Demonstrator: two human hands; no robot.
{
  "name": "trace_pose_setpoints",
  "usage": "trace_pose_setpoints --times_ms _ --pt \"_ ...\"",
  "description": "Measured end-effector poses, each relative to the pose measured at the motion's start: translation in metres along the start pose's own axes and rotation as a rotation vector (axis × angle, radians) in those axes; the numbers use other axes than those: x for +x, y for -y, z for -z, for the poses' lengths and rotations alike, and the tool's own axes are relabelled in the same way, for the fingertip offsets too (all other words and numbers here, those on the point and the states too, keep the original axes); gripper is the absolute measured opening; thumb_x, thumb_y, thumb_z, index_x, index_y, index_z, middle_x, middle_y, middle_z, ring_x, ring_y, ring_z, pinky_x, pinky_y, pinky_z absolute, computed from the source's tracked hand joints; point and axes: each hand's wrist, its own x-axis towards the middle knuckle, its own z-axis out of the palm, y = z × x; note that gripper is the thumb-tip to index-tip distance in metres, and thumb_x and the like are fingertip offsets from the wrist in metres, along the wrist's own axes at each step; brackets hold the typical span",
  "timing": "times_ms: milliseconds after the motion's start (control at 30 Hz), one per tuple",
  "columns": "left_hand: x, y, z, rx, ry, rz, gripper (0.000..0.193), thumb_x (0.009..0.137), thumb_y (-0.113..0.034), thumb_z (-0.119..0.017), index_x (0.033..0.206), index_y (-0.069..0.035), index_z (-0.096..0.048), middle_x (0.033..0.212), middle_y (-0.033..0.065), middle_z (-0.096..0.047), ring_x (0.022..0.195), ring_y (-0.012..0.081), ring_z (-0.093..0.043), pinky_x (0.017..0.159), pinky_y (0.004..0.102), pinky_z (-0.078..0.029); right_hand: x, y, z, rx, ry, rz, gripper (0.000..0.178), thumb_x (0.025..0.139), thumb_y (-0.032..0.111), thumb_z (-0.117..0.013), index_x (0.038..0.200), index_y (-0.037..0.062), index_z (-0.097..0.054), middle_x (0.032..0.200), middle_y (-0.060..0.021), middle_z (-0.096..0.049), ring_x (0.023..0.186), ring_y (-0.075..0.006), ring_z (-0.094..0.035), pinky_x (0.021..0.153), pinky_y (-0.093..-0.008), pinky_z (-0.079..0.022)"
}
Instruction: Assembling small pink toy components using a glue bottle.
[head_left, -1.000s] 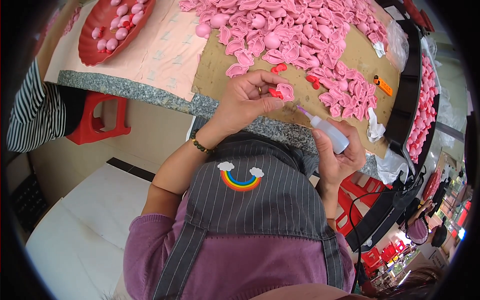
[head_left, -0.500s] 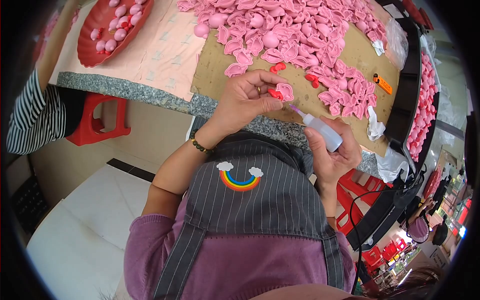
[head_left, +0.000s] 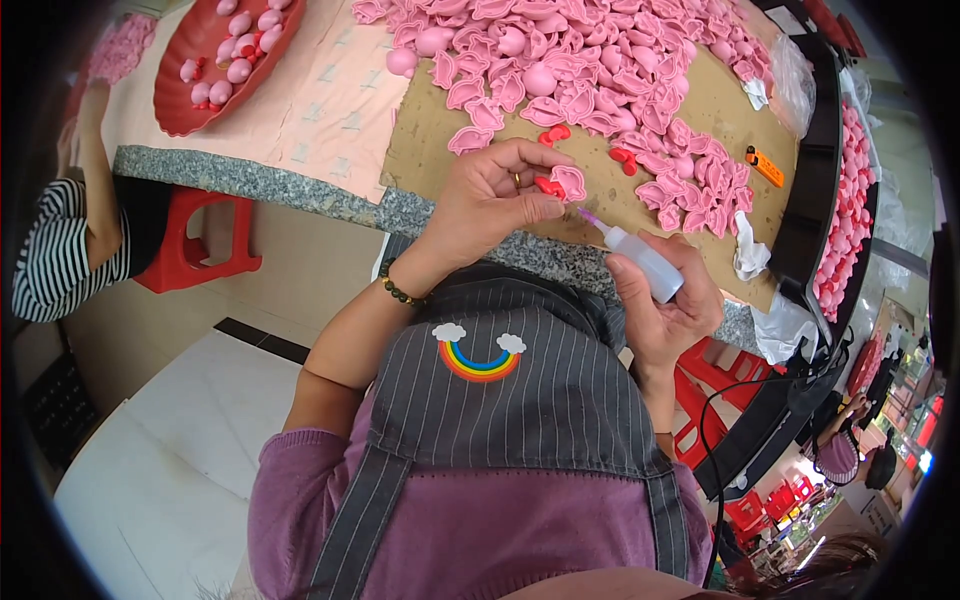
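Note:
My left hand (head_left: pixel 503 192) pinches a small pink plastic shell piece (head_left: pixel 569 183) with a red bow (head_left: pixel 549 187) against it, just over the table's near edge. In my right hand (head_left: pixel 672 297) is a translucent squeeze bottle (head_left: pixel 645 262), its purple nozzle (head_left: pixel 592 216) pointing up and left toward the shell piece, a small distance off. Two more red bow pieces lie on the brown board: one bow (head_left: pixel 554 135) beyond my left hand, another bow (head_left: pixel 624 160) to its right. A large heap of pink shell pieces (head_left: pixel 580 70) spreads beyond them.
A red tray (head_left: pixel 180 113) of pink pieces stands at the far left, near a co-worker's striped sleeve (head_left: pixel 60 240). An orange lighter-like object (head_left: pixel 765 166) and crumpled white tissue (head_left: pixel 750 248) lie at right. A black-rimmed bin (head_left: pixel 850 210) of pink and red pieces borders the board.
My hands stay almost still; the squeeze bottle has shifted very slightly left. At the far left, the co-worker's arm has moved and a pink heap shows there.

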Motion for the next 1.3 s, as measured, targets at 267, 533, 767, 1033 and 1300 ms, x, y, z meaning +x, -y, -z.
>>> trace_pose_setpoints --times_ms 267,533,767,1033,1300 --pt "0.0004 0.0041 0.003 -0.002 0.004 -0.01 0.039 0.075 0.0 -0.066 0.111 0.004 -0.051 0.1 0.0105 -0.06 0.087 0.0131 -0.06 0.076 0.0228 -0.049 0.0002 0.0 0.0022 0.029 -0.009 -0.048 0.023 0.067 0.006 -0.074 0.083 -0.004 -0.062 0.068 -0.0042 -0.058 0.061 -0.0077 -0.05 0.055 -0.0182 -0.037" --pt "0.0007 0.0045 0.0062 -0.061 0.012 0.002 0.039 0.076 0.0 -0.065 0.112 0.004 -0.05 0.099 0.0108 -0.06 0.085 0.0137 -0.061 0.076 0.0235 -0.05 0.0002 -0.0027 0.0038 0.047 -0.034 -0.061 0.021 0.068 0.005 -0.074 0.083 -0.0035 -0.062 0.071 -0.0045 -0.06 0.061 -0.0071 -0.051 0.055 -0.0177 -0.038" --pt "0.0006 0.0016 0.0093 -0.154 0.054 0.056 0.04 0.078 0.0 -0.063 0.115 0.003 -0.049 0.099 0.0104 -0.06 0.086 0.0139 -0.061 0.074 0.0227 -0.05 0.0002 -0.0026 0.0028 0.045 -0.029 -0.073 0.02 0.069 0.005 -0.074 0.083 -0.0035 -0.062 0.072 -0.0044 -0.06 0.062 -0.0068 -0.051 0.056 -0.0173 -0.039" --pt "0.0002 0.0038 0.0085 -0.108 0.06 0.033 0.039 0.077 0.002 -0.062 0.114 0.003 -0.049 0.108 0.014 -0.057 0.093 0.0155 -0.059 0.082 0.0283 -0.051 -0.0016 -0.0035 0.0024 0.064 -0.043 -0.103 0.02 0.069 0.005 -0.073 0.084 -0.0023 -0.062 0.074 -0.0038 -0.06 0.063 -0.0066 -0.052 0.058 -0.0174 -0.04" --pt "0.0003 0.0036 0.0086 -0.104 0.06 0.041 0.038 0.077 0.0 -0.064 0.113 0.002 -0.05 0.105 0.0132 -0.059 0.086 0.0151 -0.06 0.075 0.026 -0.051 -0.0028 -0.003 0.0004 0.083 -0.026 -0.117 0.021 0.068 0.005 -0.074 0.083 -0.0026 -0.062 0.075 -0.0032 -0.06 0.064 -0.0067 -0.051 0.058 -0.0179 -0.039"
